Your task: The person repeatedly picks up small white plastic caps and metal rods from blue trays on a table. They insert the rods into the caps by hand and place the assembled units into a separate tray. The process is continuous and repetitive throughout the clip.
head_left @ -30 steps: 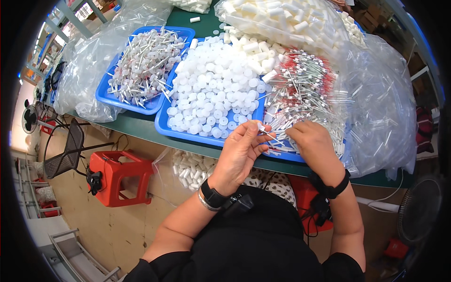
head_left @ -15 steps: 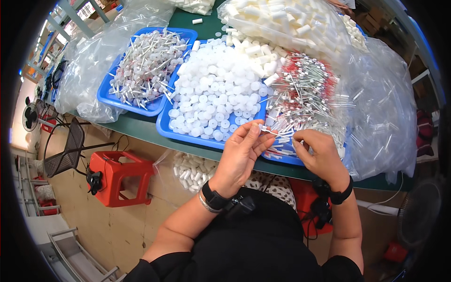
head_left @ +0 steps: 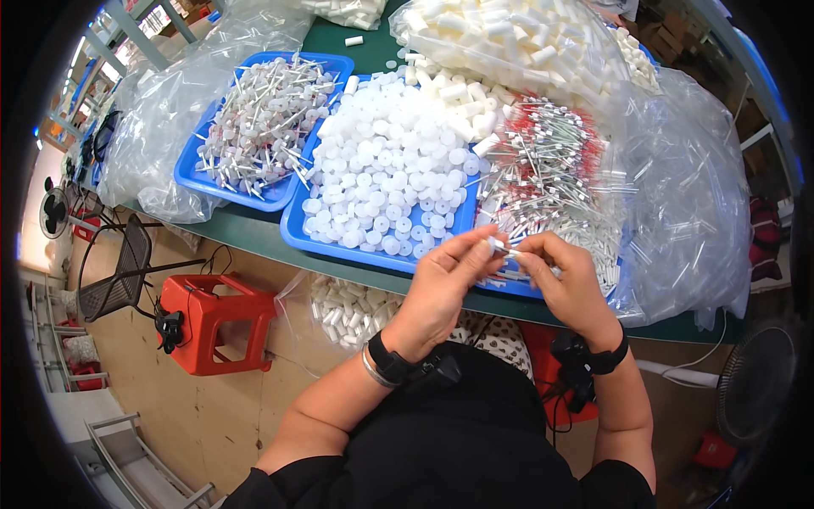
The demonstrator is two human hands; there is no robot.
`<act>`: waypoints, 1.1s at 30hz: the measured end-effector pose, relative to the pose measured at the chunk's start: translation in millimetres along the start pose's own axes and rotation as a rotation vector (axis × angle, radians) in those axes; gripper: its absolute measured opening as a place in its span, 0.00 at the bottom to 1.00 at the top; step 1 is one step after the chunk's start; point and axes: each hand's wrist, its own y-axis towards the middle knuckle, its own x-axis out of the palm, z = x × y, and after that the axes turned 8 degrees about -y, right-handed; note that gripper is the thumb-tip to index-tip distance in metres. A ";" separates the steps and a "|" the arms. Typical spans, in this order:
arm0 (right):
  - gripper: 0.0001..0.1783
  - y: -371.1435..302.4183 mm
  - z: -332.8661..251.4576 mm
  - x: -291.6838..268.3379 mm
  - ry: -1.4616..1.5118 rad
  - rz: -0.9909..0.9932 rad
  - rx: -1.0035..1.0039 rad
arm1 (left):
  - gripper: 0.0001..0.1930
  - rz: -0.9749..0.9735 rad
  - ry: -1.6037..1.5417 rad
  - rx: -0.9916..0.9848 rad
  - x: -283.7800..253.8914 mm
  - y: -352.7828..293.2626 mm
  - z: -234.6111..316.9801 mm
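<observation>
My left hand [head_left: 441,293] pinches a small white part [head_left: 501,247] between thumb and fingers, above the front edge of the trays. The fingertips of my right hand [head_left: 570,284] close on the thin other end of this part, so both hands meet on it. Its exact kind is too small to make out. Just beyond my left hand lies a blue tray [head_left: 292,231] heaped with translucent white discs [head_left: 381,170]. Behind my right hand is a pile of thin rods [head_left: 551,161] with white ends and red tips.
Farther left, another blue tray [head_left: 193,180] holds rods with discs on them. A clear bag of white cylinders [head_left: 509,38] lies at the back, with clear plastic bags [head_left: 678,204] at the right. A red stool [head_left: 216,322] stands on the floor at left.
My left hand has moved a little right, and my right hand has come in to meet it. My right fingertips now pinch the small part's end.
</observation>
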 end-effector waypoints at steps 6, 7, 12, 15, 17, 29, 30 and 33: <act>0.15 5.5 -5.7 1.3 0.471 -0.292 0.449 | 0.20 -0.116 0.090 -0.011 -1.6 -4.5 2.4; 0.15 3.9 -9.4 5.2 0.436 -0.272 0.437 | 0.19 -0.117 0.104 0.019 -4.5 -3.4 2.1; 0.15 -1.0 -18.4 5.7 0.288 -0.140 0.205 | 0.18 0.043 0.267 0.348 -16.5 8.5 62.7; 0.14 -2.9 -12.8 -8.5 0.221 -0.122 0.191 | 0.16 0.057 0.008 0.630 -55.9 45.1 146.6; 0.14 -5.0 -7.7 -16.6 0.204 -0.060 0.204 | 0.20 0.103 -0.206 0.552 -76.4 53.8 200.0; 0.08 6.8 22.5 -36.1 -0.611 0.133 -0.142 | 0.14 -0.131 1.502 0.647 -54.4 22.9 78.3; 0.08 10.2 23.9 -31.6 -0.669 0.129 -0.160 | 0.13 -0.179 1.606 0.738 -48.1 21.8 74.4; 0.10 20.1 38.4 -21.4 -0.865 0.108 -0.239 | 0.12 -0.218 1.688 0.660 -50.2 26.5 58.8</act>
